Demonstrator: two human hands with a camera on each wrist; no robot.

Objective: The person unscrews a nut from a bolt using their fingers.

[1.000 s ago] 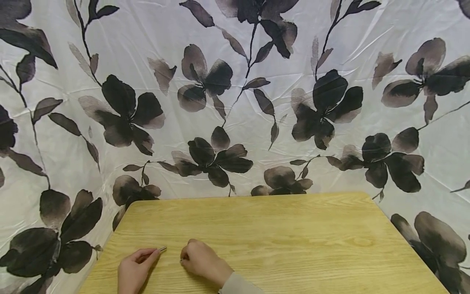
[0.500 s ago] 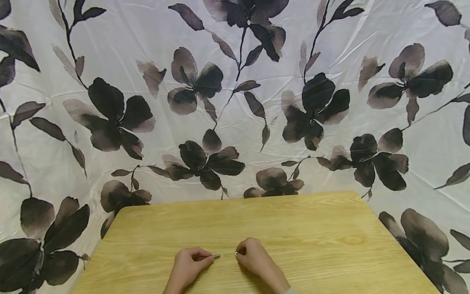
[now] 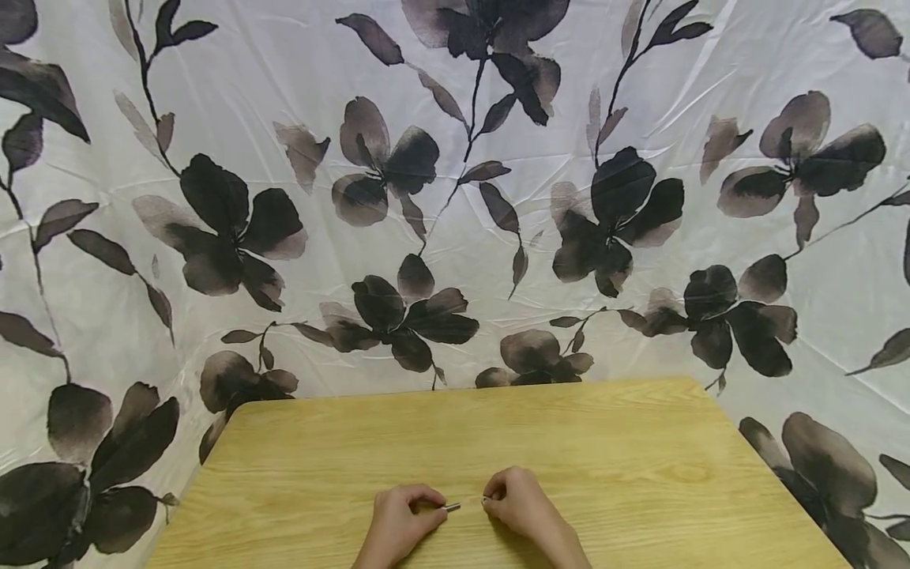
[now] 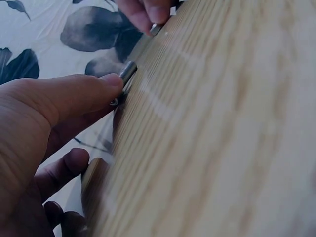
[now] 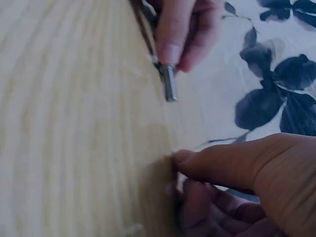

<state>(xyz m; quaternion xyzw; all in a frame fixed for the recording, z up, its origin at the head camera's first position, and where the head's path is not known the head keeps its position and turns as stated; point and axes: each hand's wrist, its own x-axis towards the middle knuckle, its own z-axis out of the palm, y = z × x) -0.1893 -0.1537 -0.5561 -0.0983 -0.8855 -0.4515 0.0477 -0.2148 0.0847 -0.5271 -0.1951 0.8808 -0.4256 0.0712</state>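
Observation:
Between thumb and fingers, my left hand (image 3: pixel 400 518) pinches a silvery bolt (image 3: pixel 452 506), its end pointing toward the other hand. Threads show along the bolt (image 5: pixel 170 85) in the right wrist view. Facing it, my right hand (image 3: pixel 524 506) pinches a small silvery nut (image 3: pixel 485 499), mostly covered by the fingertips. The left wrist view catches an edge of that nut (image 4: pixel 156 29) under the right fingertips. A short gap separates bolt and nut. Both hands are low over the wooden table (image 3: pixel 611 442).
The light wood-grain tabletop stretches behind the hands and to both sides. Beyond its rounded back corners hangs a white cloth (image 3: pixel 455 237) with dark flower prints, which also lines the left and right sides.
Both hands have moved rightward in the head view, with the bolt and nut still pinched. The gap between the two pieces has narrowed. The head view has shifted slightly.

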